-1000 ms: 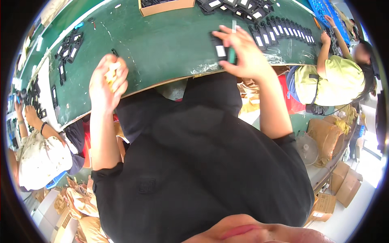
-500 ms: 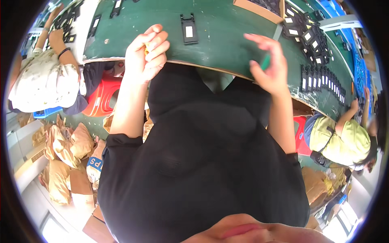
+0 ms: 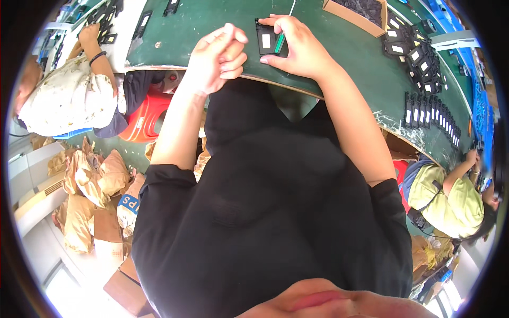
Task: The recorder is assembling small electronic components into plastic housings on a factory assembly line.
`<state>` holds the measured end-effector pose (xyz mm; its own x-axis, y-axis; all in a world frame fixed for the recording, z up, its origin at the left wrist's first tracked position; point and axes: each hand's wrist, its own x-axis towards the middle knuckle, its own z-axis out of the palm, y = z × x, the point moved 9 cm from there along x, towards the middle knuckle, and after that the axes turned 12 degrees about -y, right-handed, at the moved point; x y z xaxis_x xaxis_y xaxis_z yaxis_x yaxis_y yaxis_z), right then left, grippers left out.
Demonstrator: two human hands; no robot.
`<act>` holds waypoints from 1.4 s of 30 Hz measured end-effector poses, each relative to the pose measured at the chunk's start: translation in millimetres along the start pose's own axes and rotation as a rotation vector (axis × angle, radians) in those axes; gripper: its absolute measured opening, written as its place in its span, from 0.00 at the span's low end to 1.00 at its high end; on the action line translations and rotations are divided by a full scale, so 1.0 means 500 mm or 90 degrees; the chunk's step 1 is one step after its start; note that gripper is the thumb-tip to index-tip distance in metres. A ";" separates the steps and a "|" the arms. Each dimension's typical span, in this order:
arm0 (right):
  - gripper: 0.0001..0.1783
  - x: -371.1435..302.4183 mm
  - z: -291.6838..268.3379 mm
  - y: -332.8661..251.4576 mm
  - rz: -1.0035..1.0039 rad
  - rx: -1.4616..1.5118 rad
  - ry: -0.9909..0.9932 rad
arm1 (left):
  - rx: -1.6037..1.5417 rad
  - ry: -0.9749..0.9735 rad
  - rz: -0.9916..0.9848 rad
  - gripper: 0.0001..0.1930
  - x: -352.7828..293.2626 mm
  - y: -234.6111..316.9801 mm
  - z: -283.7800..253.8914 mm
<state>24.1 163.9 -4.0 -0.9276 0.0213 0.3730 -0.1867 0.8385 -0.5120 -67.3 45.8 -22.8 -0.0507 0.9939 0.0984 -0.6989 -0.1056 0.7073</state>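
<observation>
My right hand (image 3: 299, 47) reaches over the green bench with a thin green-handled tool (image 3: 279, 43), probably a screwdriver, tucked in its fingers; a slim shaft points away from me. The thumb and fingertips of that hand span a flat black plastic part (image 3: 266, 41) with a white label, touching its near and far ends. To the left, my left hand (image 3: 220, 58) is raised at the bench edge, fingers curled closed. Whatever it holds is hidden by the fingers.
An open cardboard box (image 3: 355, 18) of small dark pieces sits at the far right, by a pile of black parts (image 3: 419, 58) and a row of similar ones (image 3: 432, 114). Co-workers sit at left (image 3: 69, 100) and right (image 3: 448, 196). Paper-wrapped bundles (image 3: 79, 222) lie lower left.
My right hand has moved left and away from me, onto the black part. The yellow-orange bit seen in my left hand is now hidden. The view has shifted slightly.
</observation>
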 end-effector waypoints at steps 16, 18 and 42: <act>0.32 -0.010 -0.001 0.026 0.036 0.043 0.025 | 1.527 -0.217 -0.173 0.05 0.129 -0.008 0.100; 0.33 -0.009 0.000 0.028 0.061 0.033 0.009 | 1.538 -0.251 -0.157 0.05 0.136 -0.013 0.100; 0.33 -0.027 0.001 0.027 0.100 0.048 0.003 | 1.460 -0.299 -0.132 0.05 0.168 0.000 0.093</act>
<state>33.7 174.5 -16.2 -0.9460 0.1513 0.2868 -0.0631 0.7817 -0.6204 -38.5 128.0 18.1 0.2265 0.9549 -0.1921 0.9739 -0.2246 0.0319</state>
